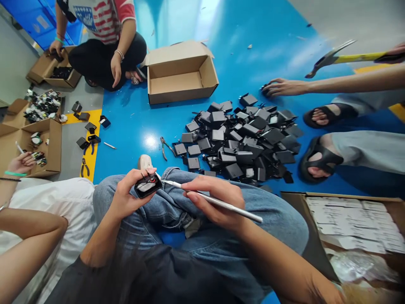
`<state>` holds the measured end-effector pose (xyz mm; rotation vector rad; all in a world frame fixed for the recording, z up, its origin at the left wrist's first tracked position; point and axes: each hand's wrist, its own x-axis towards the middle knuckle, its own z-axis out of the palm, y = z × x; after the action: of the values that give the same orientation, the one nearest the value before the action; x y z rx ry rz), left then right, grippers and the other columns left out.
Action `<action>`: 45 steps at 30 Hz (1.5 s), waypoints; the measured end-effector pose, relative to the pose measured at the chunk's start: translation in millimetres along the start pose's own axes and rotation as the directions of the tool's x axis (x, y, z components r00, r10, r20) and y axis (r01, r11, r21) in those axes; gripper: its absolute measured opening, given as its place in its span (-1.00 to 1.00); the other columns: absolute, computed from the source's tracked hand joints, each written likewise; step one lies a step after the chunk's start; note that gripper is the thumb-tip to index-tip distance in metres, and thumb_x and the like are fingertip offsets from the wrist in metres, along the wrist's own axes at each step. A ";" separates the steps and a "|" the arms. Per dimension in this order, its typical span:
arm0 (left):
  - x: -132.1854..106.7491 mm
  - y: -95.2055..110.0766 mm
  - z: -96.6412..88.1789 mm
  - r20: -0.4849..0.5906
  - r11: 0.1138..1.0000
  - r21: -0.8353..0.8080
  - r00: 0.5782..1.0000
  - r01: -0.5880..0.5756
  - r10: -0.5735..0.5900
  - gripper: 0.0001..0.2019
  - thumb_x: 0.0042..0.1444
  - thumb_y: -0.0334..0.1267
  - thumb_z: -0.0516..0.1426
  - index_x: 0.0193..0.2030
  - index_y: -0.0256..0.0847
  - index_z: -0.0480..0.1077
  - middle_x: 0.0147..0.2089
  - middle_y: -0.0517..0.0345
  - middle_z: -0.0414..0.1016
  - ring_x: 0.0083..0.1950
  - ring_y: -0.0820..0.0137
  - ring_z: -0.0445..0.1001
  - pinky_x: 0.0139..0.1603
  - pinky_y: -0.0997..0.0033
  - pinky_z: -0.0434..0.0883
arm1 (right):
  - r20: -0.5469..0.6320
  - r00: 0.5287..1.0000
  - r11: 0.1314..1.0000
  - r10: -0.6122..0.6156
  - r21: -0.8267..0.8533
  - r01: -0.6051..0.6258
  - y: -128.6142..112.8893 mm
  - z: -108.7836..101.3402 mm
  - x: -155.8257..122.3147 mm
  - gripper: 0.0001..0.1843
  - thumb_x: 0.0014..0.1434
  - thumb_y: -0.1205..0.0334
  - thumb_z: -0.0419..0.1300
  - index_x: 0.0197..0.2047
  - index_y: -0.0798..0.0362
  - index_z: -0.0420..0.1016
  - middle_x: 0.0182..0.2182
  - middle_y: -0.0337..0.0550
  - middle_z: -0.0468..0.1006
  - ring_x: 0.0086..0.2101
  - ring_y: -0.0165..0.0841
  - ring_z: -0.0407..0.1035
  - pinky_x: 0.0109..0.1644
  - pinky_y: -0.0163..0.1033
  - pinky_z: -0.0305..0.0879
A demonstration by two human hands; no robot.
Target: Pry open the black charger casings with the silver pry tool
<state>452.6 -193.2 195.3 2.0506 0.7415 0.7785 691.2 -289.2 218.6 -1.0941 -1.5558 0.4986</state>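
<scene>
My left hand (128, 192) is closed round a small black casing (148, 185) with red and white parts showing inside, held above my crossed legs in blue jeans. My right hand (215, 200) grips a slim silver craft knife (218, 202) like a pen, and its blade tip touches the casing's right edge. A large heap of black casings (243, 139) lies on the blue floor just beyond my knees.
An open empty cardboard box (182, 71) stands behind the heap, and pliers (164, 147) lie to its left. A person at the right holds a hammer (335, 57). Another person sits at the back left. A carton of white parts (351, 221) is at my right.
</scene>
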 end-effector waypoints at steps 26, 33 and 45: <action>3.5 1.9 1.1 0.039 1.000 0.005 0.999 0.023 -0.023 -0.56 0.14 -0.26 0.31 0.17 -0.13 0.44 0.14 -0.05 0.59 0.16 0.21 0.57 0.20 0.24 0.49 | 0.070 0.996 0.996 -0.048 -0.075 0.053 0.1 10.5 -2.8 -0.94 0.32 0.33 0.19 -0.18 -0.03 0.47 -0.47 -0.23 0.58 -0.49 -0.37 0.51 -0.41 -0.29 0.44; 2.8 5.7 1.9 0.025 0.993 -0.018 0.993 0.114 -0.114 -0.57 0.12 -0.20 0.32 0.15 0.04 0.45 0.15 0.09 0.59 0.15 0.17 0.59 0.20 0.06 0.54 | -0.011 1.000 0.997 -0.026 -0.079 0.025 -0.9 4.5 -1.0 -0.91 0.33 0.32 0.16 -0.22 -0.01 0.48 -0.49 -0.18 0.60 -0.51 -0.32 0.52 -0.42 -0.25 0.46; 3.0 2.5 1.5 0.030 0.987 0.002 0.987 0.160 -0.160 -0.51 0.08 -0.10 0.31 0.15 0.35 0.38 0.15 0.49 0.57 0.13 0.24 0.60 0.19 -0.15 0.54 | 0.021 0.999 0.959 -0.031 -0.280 0.036 2.4 -12.4 3.8 -0.67 0.41 0.24 0.07 -0.44 -0.02 0.32 -0.61 -0.25 0.43 -0.60 -0.42 0.33 -0.49 -0.29 0.22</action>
<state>456.2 -193.0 197.4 1.9707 0.8771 0.6558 703.8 -287.8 222.3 -1.2780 -1.6923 0.2686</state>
